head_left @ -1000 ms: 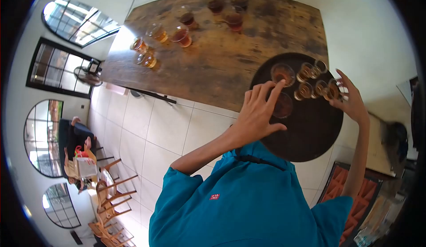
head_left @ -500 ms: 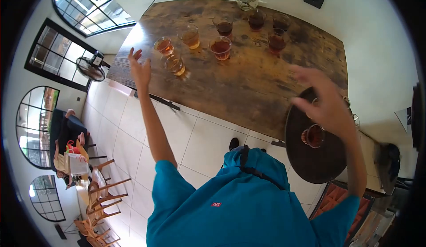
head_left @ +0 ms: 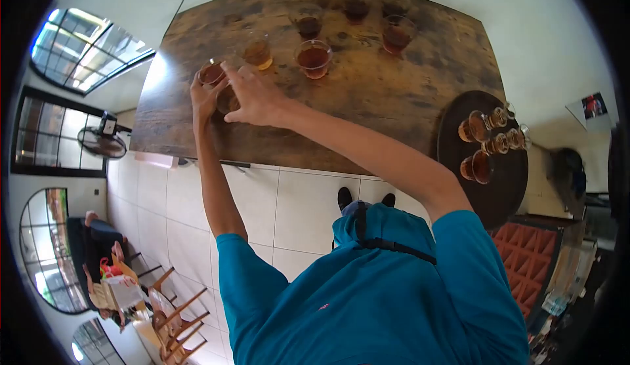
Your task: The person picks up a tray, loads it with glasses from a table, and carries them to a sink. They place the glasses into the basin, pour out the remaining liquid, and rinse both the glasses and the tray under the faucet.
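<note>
Both arms stretch forward over the table (head_left: pixel 394 96). The left hand (head_left: pixel 203 96) curls around a glass of tea (head_left: pixel 211 73) near its left edge. The right hand (head_left: pixel 257 97) closes, fingers bent, over a second glass (head_left: pixel 228 101) just beside it.

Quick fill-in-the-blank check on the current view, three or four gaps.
1. Both hands, left hand and right hand, meet at glasses near the table's ____ end.
2. The round dark tray sits at the table's ____ end.
3. The table top is made of ____.
4. The person's shirt is ____.

Missing words: left; right; wood; blue
</note>
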{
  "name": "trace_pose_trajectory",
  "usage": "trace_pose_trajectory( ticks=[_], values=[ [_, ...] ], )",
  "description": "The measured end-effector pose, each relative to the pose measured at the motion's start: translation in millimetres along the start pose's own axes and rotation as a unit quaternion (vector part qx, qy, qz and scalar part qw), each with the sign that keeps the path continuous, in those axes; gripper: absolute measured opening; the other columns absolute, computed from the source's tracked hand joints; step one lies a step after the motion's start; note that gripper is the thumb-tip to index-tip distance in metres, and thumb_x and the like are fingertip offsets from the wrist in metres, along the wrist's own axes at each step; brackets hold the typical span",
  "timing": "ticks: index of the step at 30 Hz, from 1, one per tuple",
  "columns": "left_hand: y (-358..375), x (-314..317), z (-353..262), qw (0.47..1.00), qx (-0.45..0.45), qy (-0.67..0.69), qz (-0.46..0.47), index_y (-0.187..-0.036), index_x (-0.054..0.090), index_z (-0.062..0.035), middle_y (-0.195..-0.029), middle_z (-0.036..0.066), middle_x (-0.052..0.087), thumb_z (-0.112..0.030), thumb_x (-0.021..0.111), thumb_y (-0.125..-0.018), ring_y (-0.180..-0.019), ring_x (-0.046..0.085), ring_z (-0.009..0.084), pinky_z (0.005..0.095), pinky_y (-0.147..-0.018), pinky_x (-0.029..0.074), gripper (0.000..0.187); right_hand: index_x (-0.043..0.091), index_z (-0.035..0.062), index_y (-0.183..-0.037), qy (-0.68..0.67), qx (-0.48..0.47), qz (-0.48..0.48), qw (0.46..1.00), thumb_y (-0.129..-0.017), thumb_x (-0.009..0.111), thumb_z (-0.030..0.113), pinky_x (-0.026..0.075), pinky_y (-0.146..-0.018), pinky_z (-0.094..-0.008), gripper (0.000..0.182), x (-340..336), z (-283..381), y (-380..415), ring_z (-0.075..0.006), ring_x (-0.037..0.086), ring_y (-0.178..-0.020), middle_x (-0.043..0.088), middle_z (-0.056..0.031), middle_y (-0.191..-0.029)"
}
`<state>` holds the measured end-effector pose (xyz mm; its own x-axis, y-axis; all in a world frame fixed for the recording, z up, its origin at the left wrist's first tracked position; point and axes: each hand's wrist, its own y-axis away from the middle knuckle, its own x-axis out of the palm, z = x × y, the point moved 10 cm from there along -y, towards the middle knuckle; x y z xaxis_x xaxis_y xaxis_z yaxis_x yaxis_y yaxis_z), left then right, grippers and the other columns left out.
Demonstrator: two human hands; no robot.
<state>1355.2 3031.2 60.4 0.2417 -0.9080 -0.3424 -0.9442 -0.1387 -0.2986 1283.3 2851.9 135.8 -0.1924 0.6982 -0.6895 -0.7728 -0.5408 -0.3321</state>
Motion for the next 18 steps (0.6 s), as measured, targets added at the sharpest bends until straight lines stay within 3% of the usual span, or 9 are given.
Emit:
trace_pose_trajectory(
  ticks=[2,3,5,7,9,10,11,17,18],
  values=[
    [2,3,-10,1.000,0.022,0.012,0.003,-0.119,0.057,0.0007,-0.108,0.011,0.066,-0.007,0.080,-0.074,-0.100,0.063,0.0171,0.0301,-0.089,0.051,0.050,0.028,-0.0035,-0.141,-0.006,0.018,0.007,1.000,-0.066,0.082,0.031,0.043,-0.100,-0.0435,0.099,2,1,-3,-0.0411,0.049,-0.118,0.053,-0.0276,-0.122],
    [3,3,-15,0.999,0.040,0.022,0.000,-0.119,0.057,0.0008,-0.108,0.010,0.066,-0.007,0.080,-0.075,-0.100,0.062,0.0175,0.0302,-0.089,0.051,0.050,0.030,-0.0039,-0.140,-0.020,-0.033,-0.020,0.999,-0.064,0.083,0.030,0.046,-0.096,-0.0429,0.098,3,5,-7,-0.0411,0.053,-0.112,0.055,-0.0273,-0.118],
    [2,-9,4,0.996,0.023,-0.087,-0.018,-0.119,0.057,0.0004,-0.106,0.009,0.065,-0.005,0.077,-0.077,-0.097,0.061,0.0176,0.0301,-0.087,0.051,0.047,0.033,-0.0045,-0.136,-0.021,-0.089,-0.042,0.995,-0.059,0.084,0.026,0.050,-0.089,-0.0424,0.097,-3,8,-8,-0.0410,0.059,-0.102,0.060,-0.0265,-0.110],
    [9,-8,-6,0.999,0.038,-0.033,-0.019,-0.117,0.059,0.0006,-0.108,0.010,0.064,-0.004,0.075,-0.080,-0.100,0.061,0.0186,0.0315,-0.089,0.051,0.041,0.036,-0.0054,-0.132,-0.059,-0.126,-0.042,0.989,-0.054,0.084,0.023,0.052,-0.083,-0.0432,0.096,-22,17,5,-0.0405,0.062,-0.096,0.062,-0.0262,-0.103],
    [26,-9,-30,0.998,0.040,-0.009,-0.051,-0.123,0.056,0.0035,-0.120,0.013,0.063,-0.004,0.074,-0.082,-0.108,0.060,0.0194,0.0321,-0.096,0.049,0.045,0.042,-0.0056,-0.123,-0.087,-0.085,-0.019,0.992,-0.056,0.083,0.021,0.053,-0.080,-0.0426,0.083,-51,25,21,-0.0396,0.063,-0.093,0.062,-0.0255,-0.099],
    [26,-16,-29,0.996,0.075,-0.009,-0.040,-0.122,0.057,0.0031,-0.120,0.013,0.063,-0.008,0.074,-0.083,-0.106,0.061,0.0181,0.0319,-0.094,0.049,0.044,0.043,-0.0064,-0.124,-0.079,-0.082,-0.016,0.993,-0.057,0.082,0.021,0.053,-0.079,-0.0416,0.083,-70,32,32,-0.0389,0.064,-0.093,0.063,-0.0258,-0.099],
    [32,-18,-44,0.989,0.090,-0.105,-0.051,-0.122,0.058,0.0028,-0.118,0.012,0.063,-0.011,0.074,-0.084,-0.104,0.061,0.0179,0.0310,-0.092,0.049,0.044,0.043,-0.0071,-0.125,-0.076,-0.082,-0.011,0.994,-0.057,0.082,0.021,0.053,-0.079,-0.0405,0.084,-86,38,42,-0.0382,0.064,-0.093,0.063,-0.0261,-0.099],
    [100,7,-135,0.994,0.048,-0.083,-0.061,-0.122,0.058,0.0021,-0.116,0.012,0.063,-0.015,0.076,-0.081,-0.104,0.060,0.0200,0.0323,-0.092,0.047,0.048,0.038,-0.0102,-0.134,-0.105,-0.018,0.085,0.991,-0.061,0.079,0.017,0.055,-0.077,-0.0408,0.088,-200,60,139,-0.0398,0.067,-0.089,0.061,-0.0326,-0.103],
    [117,21,-158,0.996,0.012,-0.073,-0.048,-0.123,0.057,0.0022,-0.116,0.012,0.062,-0.013,0.076,-0.081,-0.104,0.060,0.0202,0.0324,-0.093,0.047,0.049,0.038,-0.0106,-0.133,-0.084,-0.053,0.020,0.995,-0.062,0.079,0.017,0.056,-0.076,-0.0417,0.087,-223,59,157,-0.0392,0.067,-0.088,0.061,-0.0335,-0.104]
  ],
)
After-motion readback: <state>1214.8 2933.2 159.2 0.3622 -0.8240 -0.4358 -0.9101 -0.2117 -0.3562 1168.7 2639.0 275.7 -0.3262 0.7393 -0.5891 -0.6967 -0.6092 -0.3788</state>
